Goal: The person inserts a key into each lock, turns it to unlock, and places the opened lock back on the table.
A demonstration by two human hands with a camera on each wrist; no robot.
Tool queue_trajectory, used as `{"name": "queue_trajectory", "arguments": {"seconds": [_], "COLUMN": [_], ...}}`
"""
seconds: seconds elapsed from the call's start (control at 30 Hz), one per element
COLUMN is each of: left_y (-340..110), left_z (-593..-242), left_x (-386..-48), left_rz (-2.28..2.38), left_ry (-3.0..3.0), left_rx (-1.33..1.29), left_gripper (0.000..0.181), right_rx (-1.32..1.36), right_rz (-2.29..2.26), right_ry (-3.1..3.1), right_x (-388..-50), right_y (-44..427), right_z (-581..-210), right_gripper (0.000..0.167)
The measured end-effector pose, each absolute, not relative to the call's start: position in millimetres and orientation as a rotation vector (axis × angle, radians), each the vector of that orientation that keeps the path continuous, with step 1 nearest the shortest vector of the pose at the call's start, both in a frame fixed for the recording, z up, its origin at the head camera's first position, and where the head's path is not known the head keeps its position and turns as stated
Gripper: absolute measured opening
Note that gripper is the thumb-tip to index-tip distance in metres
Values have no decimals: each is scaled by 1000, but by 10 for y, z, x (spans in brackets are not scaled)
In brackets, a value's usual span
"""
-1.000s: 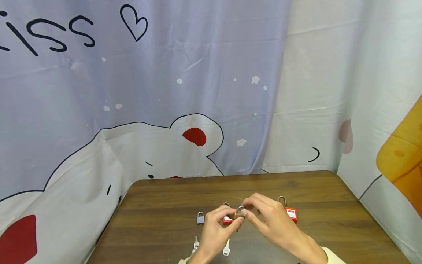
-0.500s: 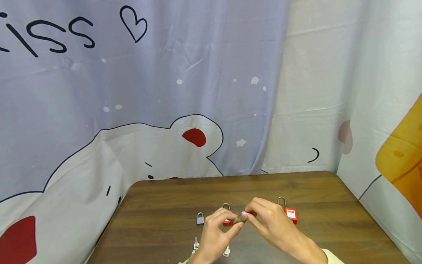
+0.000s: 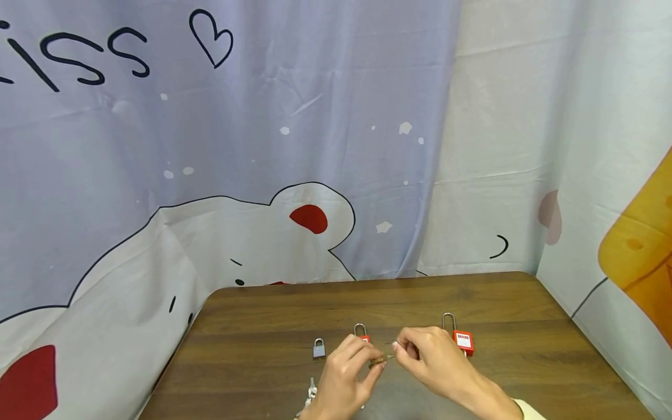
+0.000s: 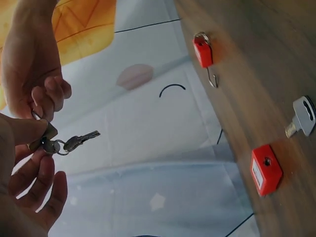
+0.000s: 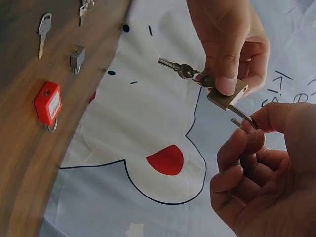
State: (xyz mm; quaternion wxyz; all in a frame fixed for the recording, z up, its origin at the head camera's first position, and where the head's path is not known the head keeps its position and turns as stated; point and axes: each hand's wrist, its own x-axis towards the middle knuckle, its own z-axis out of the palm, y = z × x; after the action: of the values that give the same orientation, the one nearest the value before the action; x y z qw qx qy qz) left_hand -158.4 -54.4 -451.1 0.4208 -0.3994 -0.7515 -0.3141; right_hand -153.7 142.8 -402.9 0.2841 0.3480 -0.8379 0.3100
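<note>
"Logging grips, go: left hand [image 3: 346, 376]?"

"Holding the brass padlock [image 5: 227, 96], thumb on top of the body, fingers curled under."

"Right hand [image 3: 434, 357]?"

"Pinching the shackle [image 5: 241, 113] at its bend. One shackle end shows clear of the body."

"So lock's between both hands, off the table [image 3: 252, 326]. Keys?"

"Small keys [image 4: 75, 142] on a ring [image 4: 61, 154], beside the left thumb. One's against the body, can't tell if inserted; another sticks out away from the grip."

"Around the grip?"

"Red padlock [image 3: 363, 338] just past the left fingers, partly hidden. Second red padlock [image 3: 463, 342] beyond the right hand. Grey padlock [image 3: 318, 351] off to the left hand's left. Key bunch [image 3: 311, 392] by the left wrist. Loose key [image 5: 44, 29] mostly covered by the left hand in head view."

"Behind?"

"Printed curtain [image 3: 336, 105], past the table."
</note>
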Motion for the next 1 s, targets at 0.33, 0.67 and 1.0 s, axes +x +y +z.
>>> {"name": "queue_trajectory", "arguments": {"seconds": [0.33, 0.67, 1.0], "left_y": [-583, -580, -559], "left_z": [-4510, -4419, -4457], "left_x": [-1642, -1645, -1662], "left_rz": [-495, -349, -390], "left_ry": [-1725, -1590, -1587], "left_rx": [-1025, -997, -980], "left_gripper": [10, 14, 9], "right_rx": [781, 734, 663], "right_rz": [1151, 1565, 1754], "right_ry": [-2543, -2636, -2636], "right_x": [-1515, -1544, -1531], "right_y": [1464, 1493, 1517], "right_z": [-4044, -4121, -4134], "right_gripper": [33, 28, 33]}}
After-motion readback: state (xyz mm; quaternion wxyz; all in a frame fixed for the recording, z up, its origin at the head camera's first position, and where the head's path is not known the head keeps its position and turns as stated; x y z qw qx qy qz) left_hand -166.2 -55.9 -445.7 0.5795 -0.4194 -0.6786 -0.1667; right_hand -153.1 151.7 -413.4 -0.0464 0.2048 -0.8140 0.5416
